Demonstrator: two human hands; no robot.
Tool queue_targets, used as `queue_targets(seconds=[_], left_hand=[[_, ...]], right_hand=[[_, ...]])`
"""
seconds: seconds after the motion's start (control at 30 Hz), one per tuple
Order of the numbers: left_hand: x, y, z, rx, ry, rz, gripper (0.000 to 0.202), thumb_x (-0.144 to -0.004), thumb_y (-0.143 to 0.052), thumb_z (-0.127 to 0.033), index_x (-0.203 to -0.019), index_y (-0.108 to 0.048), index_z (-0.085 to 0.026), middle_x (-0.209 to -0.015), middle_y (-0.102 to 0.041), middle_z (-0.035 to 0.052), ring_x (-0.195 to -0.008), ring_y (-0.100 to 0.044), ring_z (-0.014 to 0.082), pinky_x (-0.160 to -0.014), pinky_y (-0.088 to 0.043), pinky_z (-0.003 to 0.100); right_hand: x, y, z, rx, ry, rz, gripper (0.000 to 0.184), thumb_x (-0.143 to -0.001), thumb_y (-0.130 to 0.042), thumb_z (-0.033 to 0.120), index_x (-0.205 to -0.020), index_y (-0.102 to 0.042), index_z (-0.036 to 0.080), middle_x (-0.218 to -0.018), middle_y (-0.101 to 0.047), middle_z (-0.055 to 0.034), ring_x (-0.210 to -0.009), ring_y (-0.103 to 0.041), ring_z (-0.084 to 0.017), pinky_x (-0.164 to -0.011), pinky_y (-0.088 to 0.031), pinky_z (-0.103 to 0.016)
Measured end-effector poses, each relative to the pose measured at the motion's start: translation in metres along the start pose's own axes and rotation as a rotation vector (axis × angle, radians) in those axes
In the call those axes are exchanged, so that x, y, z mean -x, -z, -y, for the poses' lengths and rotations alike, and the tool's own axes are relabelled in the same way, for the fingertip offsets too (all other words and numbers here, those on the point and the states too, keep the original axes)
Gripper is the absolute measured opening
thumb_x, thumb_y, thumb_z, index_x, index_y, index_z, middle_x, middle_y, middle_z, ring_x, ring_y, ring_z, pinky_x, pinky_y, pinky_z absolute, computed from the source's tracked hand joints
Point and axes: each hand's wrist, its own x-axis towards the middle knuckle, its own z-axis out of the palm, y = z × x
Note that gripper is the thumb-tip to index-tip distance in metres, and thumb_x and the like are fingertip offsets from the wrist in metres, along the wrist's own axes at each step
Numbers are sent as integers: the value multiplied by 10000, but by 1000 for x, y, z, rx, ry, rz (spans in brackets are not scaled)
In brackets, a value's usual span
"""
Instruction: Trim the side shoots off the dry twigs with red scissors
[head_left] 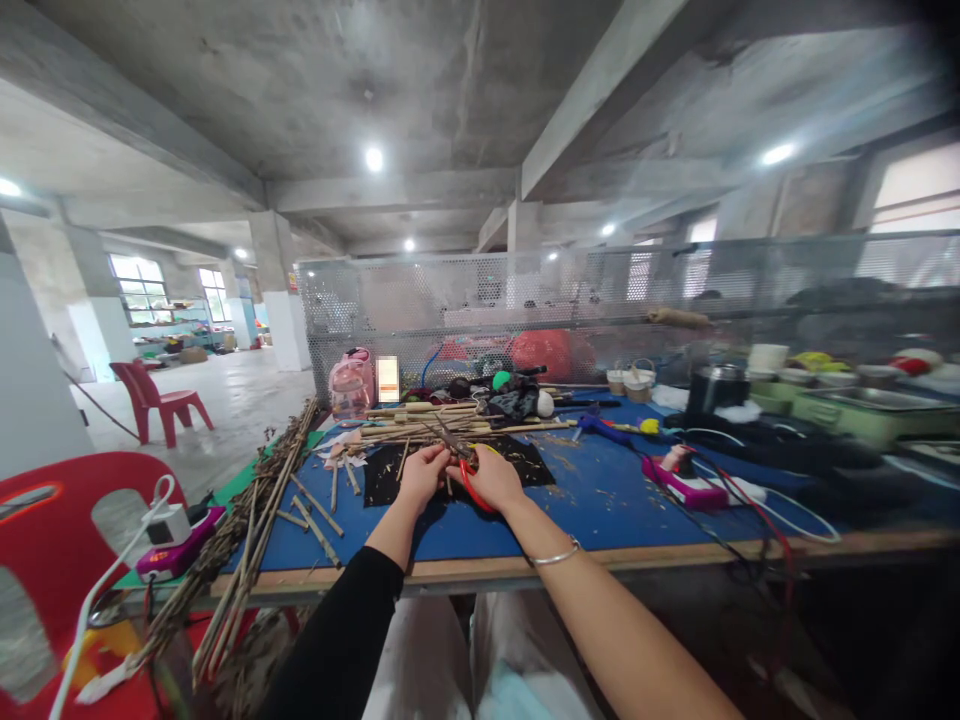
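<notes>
My right hand [493, 478] is wrapped round the red handles of a pair of scissors [472, 487], whose blades point up and away from me. Close beside it, my left hand [424, 474] is closed in a pinch near the scissors. What sits between its fingertips is too small and hidden to make out. Beneath both hands lies a black cloth [534, 462] strewn with plant scraps. Short cut sticks [319, 505] rest on the blue tabletop to the left of the cloth. Just beyond my hands, a pile of longer dry sticks [420, 415] stretches sideways.
Long dry stems [259, 510] overhang the table's left front edge. Purple power strips stand at left [180, 545] and right [684, 482], with cables. A blue glue gun [604, 430] lies right of centre. A mesh screen [450, 290] borders the back; a red chair [45, 530] stands left.
</notes>
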Motion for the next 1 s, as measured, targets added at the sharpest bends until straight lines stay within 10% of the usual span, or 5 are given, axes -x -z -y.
queue_targets(seconds=[0.33, 1.0], left_hand=[[-1, 1, 5, 85, -40, 154, 384, -658, -638, -407, -911, -646, -118, -678, -626, 25, -442, -440, 44, -391, -347, 157], [2, 1, -1, 86, -5, 12, 409, -640, -653, -254, -1027, -632, -121, -574, -590, -5, -412, -415, 37, -376, -307, 145]], right_hand=[[2, 3, 3, -39, -1, 31, 470, -728, -471, 603, -947, -530, 191, -922, -620, -71, -855, -586, -198, -680, -387, -265], [-2, -2, -3, 13, -65, 80, 569, -690, -401, 711, -868, -601, 209, -875, -660, -96, -842, -611, -239, -665, -414, -282]])
